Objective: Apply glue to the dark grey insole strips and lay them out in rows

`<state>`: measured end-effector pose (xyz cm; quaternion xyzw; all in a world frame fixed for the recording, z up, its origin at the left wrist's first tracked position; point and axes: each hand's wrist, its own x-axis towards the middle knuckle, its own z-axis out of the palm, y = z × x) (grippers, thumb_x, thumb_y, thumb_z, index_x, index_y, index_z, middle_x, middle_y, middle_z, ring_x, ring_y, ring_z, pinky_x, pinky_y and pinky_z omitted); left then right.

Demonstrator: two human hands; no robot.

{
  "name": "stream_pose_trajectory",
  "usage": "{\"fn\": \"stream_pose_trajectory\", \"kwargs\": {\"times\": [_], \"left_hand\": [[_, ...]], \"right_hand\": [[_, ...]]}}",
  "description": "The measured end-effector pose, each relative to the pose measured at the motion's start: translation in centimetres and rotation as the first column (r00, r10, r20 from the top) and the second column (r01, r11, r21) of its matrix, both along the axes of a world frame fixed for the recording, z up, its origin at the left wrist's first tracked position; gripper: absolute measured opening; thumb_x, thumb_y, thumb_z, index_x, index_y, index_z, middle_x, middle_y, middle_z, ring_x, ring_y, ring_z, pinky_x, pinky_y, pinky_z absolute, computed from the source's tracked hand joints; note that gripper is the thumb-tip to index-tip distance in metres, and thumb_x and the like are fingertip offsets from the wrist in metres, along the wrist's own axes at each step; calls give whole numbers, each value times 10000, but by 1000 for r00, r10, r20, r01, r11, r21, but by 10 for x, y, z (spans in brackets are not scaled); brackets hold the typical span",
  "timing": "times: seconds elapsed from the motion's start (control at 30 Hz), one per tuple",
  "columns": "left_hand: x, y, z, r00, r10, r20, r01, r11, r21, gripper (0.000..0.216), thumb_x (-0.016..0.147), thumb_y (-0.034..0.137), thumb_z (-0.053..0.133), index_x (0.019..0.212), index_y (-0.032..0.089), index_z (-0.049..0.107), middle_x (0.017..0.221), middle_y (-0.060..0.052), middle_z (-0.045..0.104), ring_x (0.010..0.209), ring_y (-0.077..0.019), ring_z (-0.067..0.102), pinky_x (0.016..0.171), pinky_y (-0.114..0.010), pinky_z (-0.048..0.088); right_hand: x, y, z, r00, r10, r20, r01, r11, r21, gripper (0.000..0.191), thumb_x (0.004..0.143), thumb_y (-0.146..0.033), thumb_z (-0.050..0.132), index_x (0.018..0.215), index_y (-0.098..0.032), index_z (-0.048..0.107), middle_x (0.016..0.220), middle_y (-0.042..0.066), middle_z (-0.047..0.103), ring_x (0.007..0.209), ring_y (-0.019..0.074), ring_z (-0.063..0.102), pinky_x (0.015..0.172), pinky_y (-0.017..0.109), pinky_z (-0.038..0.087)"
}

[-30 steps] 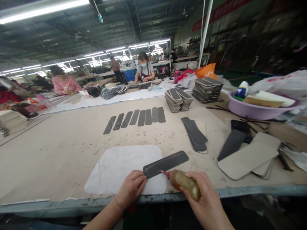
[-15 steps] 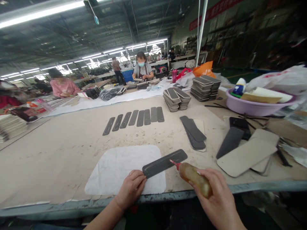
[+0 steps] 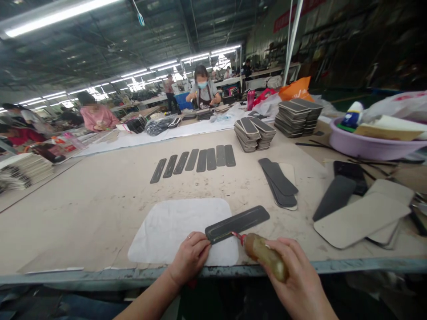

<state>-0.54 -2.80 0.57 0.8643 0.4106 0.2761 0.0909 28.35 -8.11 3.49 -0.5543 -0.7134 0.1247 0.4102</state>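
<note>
My left hand (image 3: 191,257) pinches the near left end of a dark grey strip (image 3: 248,218) with rounded ends. The strip lies slantwise, partly over a white sheet (image 3: 156,238) and partly on the table. A thin shiny line runs along its face near the edges. In my right hand (image 3: 295,275) is a squeeze bottle (image 3: 265,255) of amber-brown stuff, its red nozzle pointing left. The nozzle tip is at the strip's lower edge, left of its middle; whether it touches cannot be made out.
A row of several dark strips (image 3: 200,160) lies further back. Stacked pieces (image 3: 253,135), loose dark pieces (image 3: 278,180) and beige panels (image 3: 362,218) are to the right, near a purple basin (image 3: 376,144). Across the table a masked person (image 3: 203,91) works; another in pink (image 3: 96,116) sits left.
The bottle's nozzle has moved left along the strip, from near its right part to its lower edge. My left hand still holds the strip's end. The whole view has shifted slightly.
</note>
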Motion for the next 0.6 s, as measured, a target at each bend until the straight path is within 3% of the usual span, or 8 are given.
{"fn": "stream_pose_trajectory", "kwargs": {"times": [0.1, 0.17, 0.4, 0.6], "left_hand": [[-1, 1, -2, 1000, 4, 3, -4, 1000, -2, 146, 861, 119, 520, 932, 169, 639, 895, -80, 615, 856, -182, 564, 787, -343, 508], [-1, 1, -4, 1000, 7, 0, -7, 1000, 3, 147, 862, 121, 520, 935, 170, 637, 902, -80, 614, 856, -182, 565, 787, -344, 508], [-1, 2, -1, 1000, -8, -19, 8, 1000, 21, 144, 867, 126, 517, 941, 173, 631, 914, -73, 617, 869, -176, 577, 797, -329, 516], [1, 2, 2, 1000, -24, -19, 24, 999, 35, 129, 868, 118, 518, 928, 162, 623, 907, -72, 612, 862, -173, 568, 805, -329, 507]], "right_hand": [[16, 3, 0, 989, -145, 31, 142, 986, 87, 287, 860, -374, 570, 1108, -235, 530, 1069, 94, 493, 948, 242, 536, 795, 383, 483], [17, 5, 1, 985, -174, -3, 173, 978, 121, 288, 855, -353, 581, 1109, -228, 524, 1056, 93, 494, 959, 243, 532, 805, 384, 478], [-12, 7, 1, 995, 45, -89, -48, 999, -26, 301, 851, -163, 533, 1135, -250, 492, 1086, 78, 447, 970, 203, 514, 800, 336, 490], [23, 10, -1, 984, -179, 3, 178, 982, 61, 279, 841, -254, 580, 1113, -237, 522, 1081, 89, 474, 970, 239, 517, 821, 394, 474]]}}
